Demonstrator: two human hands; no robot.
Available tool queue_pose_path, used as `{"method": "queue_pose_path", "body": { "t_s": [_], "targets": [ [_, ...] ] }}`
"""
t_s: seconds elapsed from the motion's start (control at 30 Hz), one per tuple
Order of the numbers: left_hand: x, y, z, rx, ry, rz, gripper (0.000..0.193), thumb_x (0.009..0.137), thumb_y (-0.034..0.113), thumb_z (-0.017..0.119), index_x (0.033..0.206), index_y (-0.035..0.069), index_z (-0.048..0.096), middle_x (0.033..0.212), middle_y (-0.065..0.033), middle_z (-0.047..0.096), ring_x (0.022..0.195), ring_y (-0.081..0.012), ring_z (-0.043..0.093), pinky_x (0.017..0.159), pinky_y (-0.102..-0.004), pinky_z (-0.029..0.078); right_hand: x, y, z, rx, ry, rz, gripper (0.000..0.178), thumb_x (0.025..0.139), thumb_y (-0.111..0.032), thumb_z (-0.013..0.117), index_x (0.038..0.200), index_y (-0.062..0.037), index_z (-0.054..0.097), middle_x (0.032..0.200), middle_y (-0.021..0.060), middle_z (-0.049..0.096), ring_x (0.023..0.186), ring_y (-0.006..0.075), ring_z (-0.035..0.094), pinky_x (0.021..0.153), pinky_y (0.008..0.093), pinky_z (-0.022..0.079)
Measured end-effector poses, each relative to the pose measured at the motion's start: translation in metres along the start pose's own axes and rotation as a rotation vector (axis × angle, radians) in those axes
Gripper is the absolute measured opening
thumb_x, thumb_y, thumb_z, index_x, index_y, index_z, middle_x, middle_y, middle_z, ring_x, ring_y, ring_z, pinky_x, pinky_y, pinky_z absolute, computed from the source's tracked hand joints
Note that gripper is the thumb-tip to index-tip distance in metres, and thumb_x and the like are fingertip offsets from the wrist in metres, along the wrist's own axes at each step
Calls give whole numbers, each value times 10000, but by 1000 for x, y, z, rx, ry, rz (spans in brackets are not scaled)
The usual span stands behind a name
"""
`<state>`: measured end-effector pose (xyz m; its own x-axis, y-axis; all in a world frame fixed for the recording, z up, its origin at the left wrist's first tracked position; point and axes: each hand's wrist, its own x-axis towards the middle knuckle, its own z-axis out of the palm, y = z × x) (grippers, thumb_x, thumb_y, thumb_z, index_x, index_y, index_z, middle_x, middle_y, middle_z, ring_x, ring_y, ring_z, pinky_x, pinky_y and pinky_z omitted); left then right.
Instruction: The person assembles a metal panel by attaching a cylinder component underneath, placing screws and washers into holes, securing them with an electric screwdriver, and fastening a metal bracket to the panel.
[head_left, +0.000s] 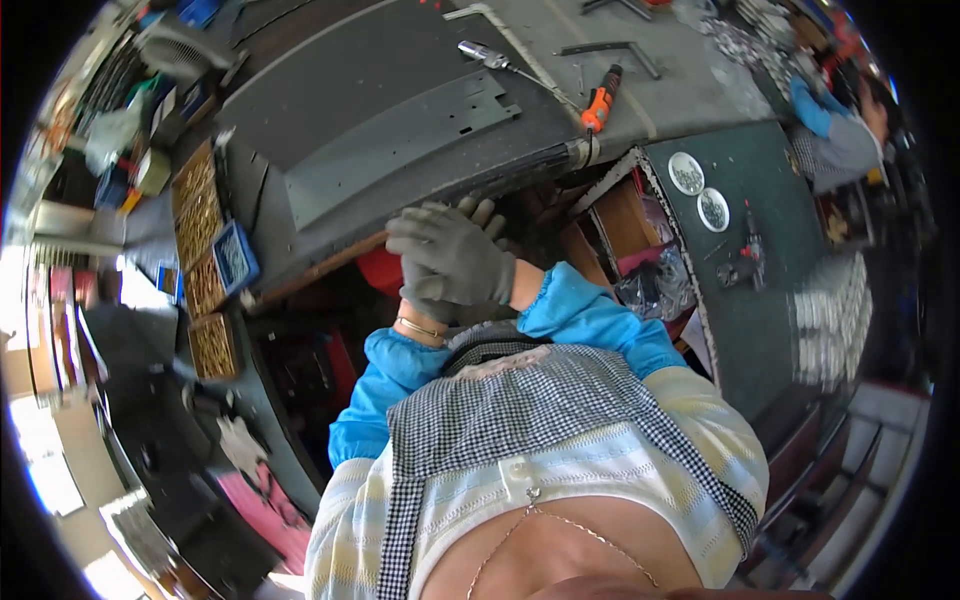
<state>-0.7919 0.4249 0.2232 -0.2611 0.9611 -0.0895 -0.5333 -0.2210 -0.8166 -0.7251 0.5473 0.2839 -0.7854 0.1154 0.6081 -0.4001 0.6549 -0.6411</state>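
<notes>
Both my hands wear grey work gloves and are crossed in front of my apron, near the front edge of the workbench. My right hand lies across the top, its fingers stretched out to the left over the other glove. Beneath it is my left hand, partly covered; a few of its fingertips show beyond the right hand, spread apart. No tool or part shows in either hand. Beyond them on the bench lies a long grey sheet-metal panel with small cutouts near its right end.
An orange-and-black power screwdriver and a silver tool lie on the bench. Trays of brass-coloured parts and a blue bin stand left. Two white bowls and another driver are right; a person works far right.
</notes>
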Motion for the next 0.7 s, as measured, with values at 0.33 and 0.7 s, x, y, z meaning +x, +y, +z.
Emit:
{"method": "queue_pose_path", "body": {
  "t_s": [0.33,0.7],
  "targets": [
    [0,109,179,1089,155,222,928,1011,646,540,1595,-32,296,1644,-216,361,1514,-397,361,1246,-518,316,-83,76,-6,-249,-10,692,371,1031,-204,624,1351,-17,639,1359,181,660,1289,322,608,1129,391,433],
    [-107,182,187,1114,418,788,735,1058,539,511,1546,-5,432,1603,-216,439,1489,-382,414,1229,-513,339,235,121,18,-520,-162,80,425,1041,-229,617,1410,-16,596,1430,189,618,1366,324,549,1157,401,397]
  ]
}}
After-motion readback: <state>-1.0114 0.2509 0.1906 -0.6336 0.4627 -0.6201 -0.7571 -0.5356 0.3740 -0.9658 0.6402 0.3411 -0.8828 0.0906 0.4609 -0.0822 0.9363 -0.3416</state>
